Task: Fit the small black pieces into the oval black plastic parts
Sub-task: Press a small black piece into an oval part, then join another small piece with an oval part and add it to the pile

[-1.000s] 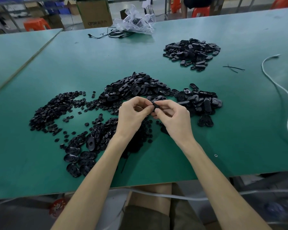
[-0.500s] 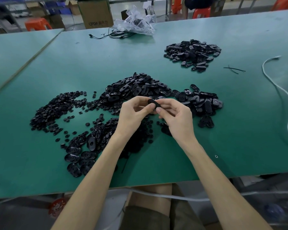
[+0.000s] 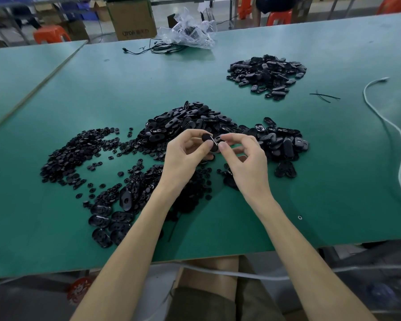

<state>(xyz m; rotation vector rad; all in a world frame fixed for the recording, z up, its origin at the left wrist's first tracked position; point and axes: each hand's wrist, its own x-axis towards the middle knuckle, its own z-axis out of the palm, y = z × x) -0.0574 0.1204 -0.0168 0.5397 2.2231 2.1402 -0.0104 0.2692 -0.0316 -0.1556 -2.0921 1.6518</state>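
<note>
Head: hands (image 3: 183, 158) (image 3: 247, 164) hold oval part (image 3: 214, 148) inside table edge (image 3: 56, 271).

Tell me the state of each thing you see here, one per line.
Black part: held aloft by both hands.
Left hand: pinches it.
Right hand: pinches it too.
Small pieces: loose, scattered.
Oval parts pile: heaped, loose.
Far pile: heaped, untouched.
Plastic bag: crumpled.
White cable: lying loose.
</note>
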